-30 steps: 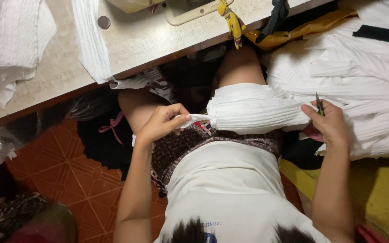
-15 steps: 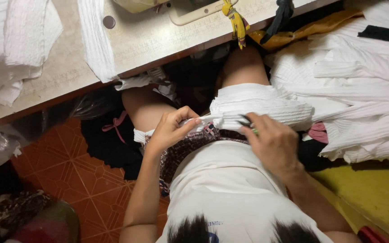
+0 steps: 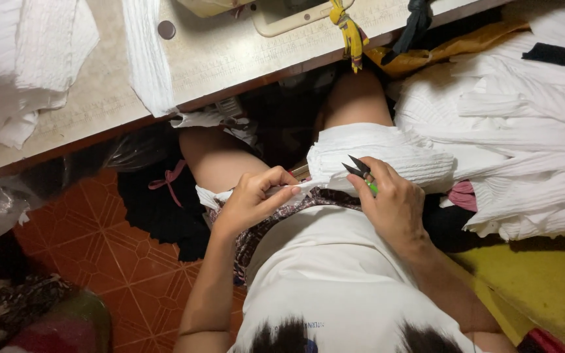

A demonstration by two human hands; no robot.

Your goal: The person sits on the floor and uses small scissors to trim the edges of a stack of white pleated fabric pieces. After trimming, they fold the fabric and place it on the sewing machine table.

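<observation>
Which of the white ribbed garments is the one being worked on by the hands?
The white ribbed piece on the lap, pinched by the left hand, with the right hand holding snips at it; the others lie untouched.

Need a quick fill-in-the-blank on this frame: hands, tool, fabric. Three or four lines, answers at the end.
1. The right hand holds small thread snips with their blades ____.
2. The left hand pinches an edge of the ____ ribbed fabric on the lap.
3. The floor under the table is laid with ____ tiles.
4. A ____ tie hangs at the table edge.

Answers: open; white; orange; yellow
</observation>
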